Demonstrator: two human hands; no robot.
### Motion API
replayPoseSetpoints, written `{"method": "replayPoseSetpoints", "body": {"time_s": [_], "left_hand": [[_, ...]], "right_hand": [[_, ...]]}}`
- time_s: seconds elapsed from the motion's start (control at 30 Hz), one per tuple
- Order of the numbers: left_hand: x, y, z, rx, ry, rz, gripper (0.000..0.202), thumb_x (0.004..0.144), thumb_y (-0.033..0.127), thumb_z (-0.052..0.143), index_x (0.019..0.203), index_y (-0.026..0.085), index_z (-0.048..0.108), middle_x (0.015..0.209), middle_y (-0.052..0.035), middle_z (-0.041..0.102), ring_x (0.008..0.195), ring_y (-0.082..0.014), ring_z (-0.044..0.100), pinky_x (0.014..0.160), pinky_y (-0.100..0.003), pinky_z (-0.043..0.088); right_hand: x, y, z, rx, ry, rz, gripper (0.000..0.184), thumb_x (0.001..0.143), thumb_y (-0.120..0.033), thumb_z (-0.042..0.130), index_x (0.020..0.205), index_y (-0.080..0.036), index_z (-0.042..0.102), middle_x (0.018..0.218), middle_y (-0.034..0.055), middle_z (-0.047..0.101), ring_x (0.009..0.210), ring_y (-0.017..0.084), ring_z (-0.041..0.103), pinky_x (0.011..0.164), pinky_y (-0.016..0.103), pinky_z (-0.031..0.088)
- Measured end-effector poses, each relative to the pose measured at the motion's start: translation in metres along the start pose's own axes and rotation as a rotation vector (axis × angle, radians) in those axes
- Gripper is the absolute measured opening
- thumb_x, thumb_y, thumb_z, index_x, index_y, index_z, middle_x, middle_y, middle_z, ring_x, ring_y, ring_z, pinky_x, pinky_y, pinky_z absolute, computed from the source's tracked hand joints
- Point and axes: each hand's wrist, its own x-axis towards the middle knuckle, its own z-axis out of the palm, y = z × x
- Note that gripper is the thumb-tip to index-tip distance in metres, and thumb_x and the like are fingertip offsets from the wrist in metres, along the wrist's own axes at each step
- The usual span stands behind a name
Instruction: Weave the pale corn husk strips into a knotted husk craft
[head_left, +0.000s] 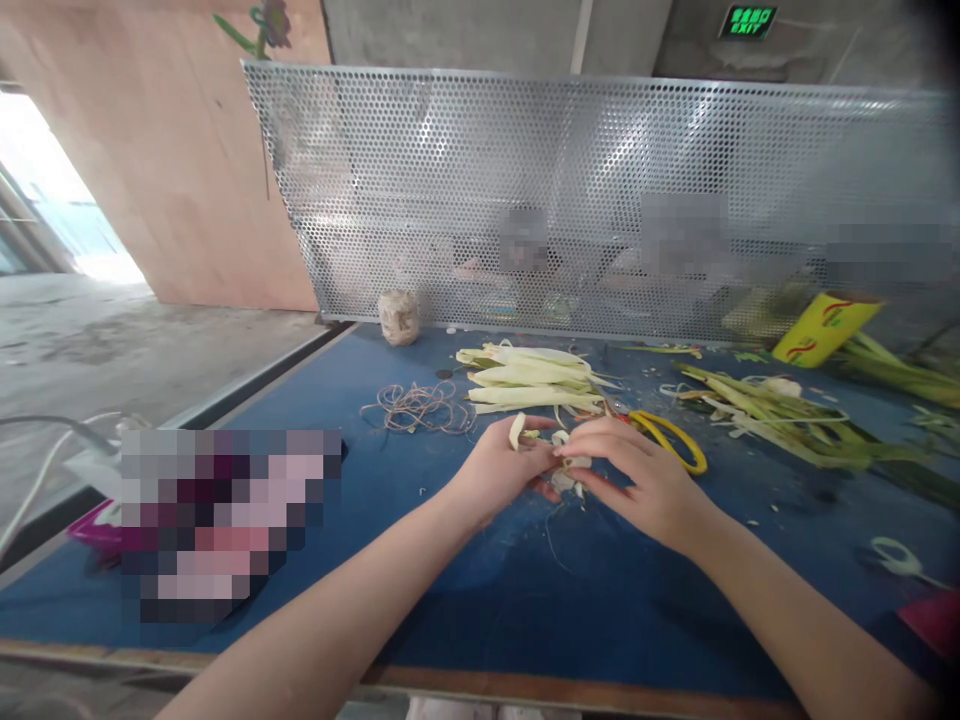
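Observed pale husk pieces (571, 480) held between two hands above a blue table (480, 610).
Noted left hand (501, 468) curled round the pieces, with one strip upright beside its thumb; right hand (645, 470) pinching them between thumb and fingers. Clocked from the fingertips: found yellow-handled scissors (694, 462) at 2, just beyond the right hand; tangled twine (420, 408) at 10; laid-out husks (529, 376) at 12; yellow container (825, 328) at 2, farther off; perforated metal screen (480, 170) at 12, behind all.
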Motion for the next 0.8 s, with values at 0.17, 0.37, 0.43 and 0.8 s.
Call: {"method": "replayPoseSetpoints", "body": {"time_s": [0.17,0.37,0.43,0.8], "left_hand": [[0.002,-0.002,-0.001,-0.081,-0.006,0.02,0.026,0.068,0.008,0.06,0.094,0.01,0.056,0.061,-0.0014,0.062,0.049,-0.009,0.055,0.048,-0.022,0.047],[0.002,0.004,0.0,-0.184,0.023,0.016,0.018,0.071,0.01,0.059,0.088,0.009,0.06,0.063,-0.0026,0.063,0.05,-0.0075,0.056,0.046,-0.018,0.045],[0.001,0.006,0.0,-0.212,0.05,0.009,0.016,0.073,0.009,0.058,0.088,0.009,0.059,0.066,-0.0035,0.064,0.05,-0.0063,0.056,0.046,-0.017,0.046],[0.001,0.007,0.003,-0.242,0.095,0.02,0.024,0.072,0.009,0.06,0.096,0.01,0.057,0.069,-0.0049,0.067,0.049,-0.0074,0.057,0.046,-0.018,0.047]], "right_hand": [[0.002,0.001,-0.003,-0.15,-0.035,-0.116,0.034,0.082,-0.015,0.053,0.116,-0.021,0.051,0.113,0.0107,0.055,0.106,0.022,0.05,0.088,0.04,0.042],[0.001,-0.002,-0.008,-0.263,0.131,-0.063,0.033,0.078,-0.022,0.055,0.112,-0.021,0.054,0.113,0.0126,0.053,0.098,0.025,0.053,0.08,0.04,0.044],[-0.002,-0.003,-0.009,-0.255,0.223,-0.003,0.014,0.078,-0.023,0.057,0.091,-0.02,0.061,0.088,0.0089,0.06,0.08,0.021,0.056,0.07,0.034,0.046],[0.003,-0.007,0.002,-0.102,-0.055,0.331,0.022,0.079,-0.035,0.055,0.068,-0.018,0.065,0.052,-0.0009,0.057,0.043,0.008,0.045,0.046,0.02,0.032]]}}
